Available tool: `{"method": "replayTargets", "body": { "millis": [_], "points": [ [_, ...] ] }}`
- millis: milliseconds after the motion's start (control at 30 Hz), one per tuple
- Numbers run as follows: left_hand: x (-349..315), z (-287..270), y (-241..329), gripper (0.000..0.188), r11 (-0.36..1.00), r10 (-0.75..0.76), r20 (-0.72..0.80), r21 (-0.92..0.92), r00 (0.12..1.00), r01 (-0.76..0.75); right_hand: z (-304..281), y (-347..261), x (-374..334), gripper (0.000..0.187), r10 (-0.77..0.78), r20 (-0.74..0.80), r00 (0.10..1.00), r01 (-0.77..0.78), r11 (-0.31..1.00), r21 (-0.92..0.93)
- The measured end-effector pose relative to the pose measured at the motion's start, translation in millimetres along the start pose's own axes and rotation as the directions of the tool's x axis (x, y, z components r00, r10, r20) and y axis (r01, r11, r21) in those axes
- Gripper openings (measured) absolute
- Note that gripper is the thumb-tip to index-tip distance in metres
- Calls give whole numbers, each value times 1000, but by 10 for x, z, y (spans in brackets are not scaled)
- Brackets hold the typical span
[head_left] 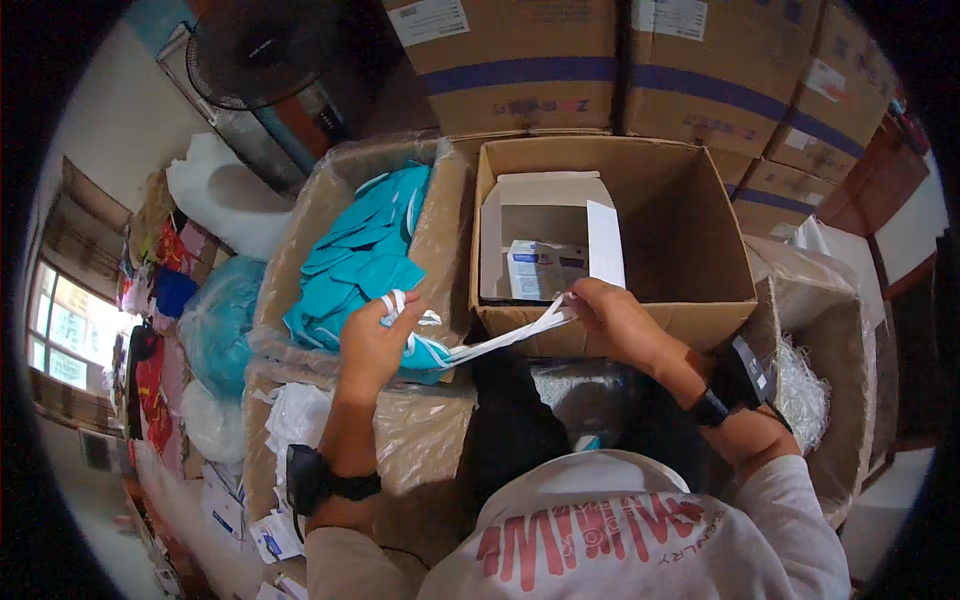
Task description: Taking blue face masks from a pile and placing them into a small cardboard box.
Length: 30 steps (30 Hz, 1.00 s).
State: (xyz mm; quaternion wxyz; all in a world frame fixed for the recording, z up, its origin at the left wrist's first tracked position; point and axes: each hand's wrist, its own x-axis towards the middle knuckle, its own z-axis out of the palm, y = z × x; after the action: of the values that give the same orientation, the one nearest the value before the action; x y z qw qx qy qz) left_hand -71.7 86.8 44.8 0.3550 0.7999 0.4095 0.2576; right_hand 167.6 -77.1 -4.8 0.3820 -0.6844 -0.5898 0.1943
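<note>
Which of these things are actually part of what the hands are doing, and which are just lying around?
In use:
- left hand gripping teal face masks by their loops
- right hand pulling the white ear loops
- lined carton of masks
- open cardboard box holding a small white carton

Lying about:
- stacked sealed cartons
- fan
- shredded paper

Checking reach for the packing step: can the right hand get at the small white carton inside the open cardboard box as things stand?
Probably yes. The right hand sits at the front rim of the cardboard box, whose top is open, and the small white carton lies just beyond it. But that hand is pinching white straps, so it isn't free.
</note>
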Motion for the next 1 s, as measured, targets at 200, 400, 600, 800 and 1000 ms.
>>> {"method": "replayTargets", "body": {
  "millis": [200, 400, 600, 800, 1000],
  "points": [
    [37, 75, 252, 34, 990, 115, 151, 58, 982, -125, 201, 31, 56, 24, 79, 97, 992, -111, 914, 391],
    [-177, 791, 187, 31, 987, 138, 620, -150, 773, -56, 251, -445, 61, 27, -14, 98, 995, -24, 928, 373],
    [-416, 778, -35, 27, 495, 19, 674, -647, 738, 579, 34, -297, -168, 22, -114, 207, 972, 74, 979, 190],
    [-447, 910, 273, 21, 928, 92, 249, -372, 964, 7, 288, -406, -235, 14, -241, 135, 961, 226, 967, 118],
    [-668, 981, -102, 20, 862, 98, 746, -394, 659, 318, 121, -328, -403, 23, -44, 462, 886, 60, 998, -20]
  ]
}}
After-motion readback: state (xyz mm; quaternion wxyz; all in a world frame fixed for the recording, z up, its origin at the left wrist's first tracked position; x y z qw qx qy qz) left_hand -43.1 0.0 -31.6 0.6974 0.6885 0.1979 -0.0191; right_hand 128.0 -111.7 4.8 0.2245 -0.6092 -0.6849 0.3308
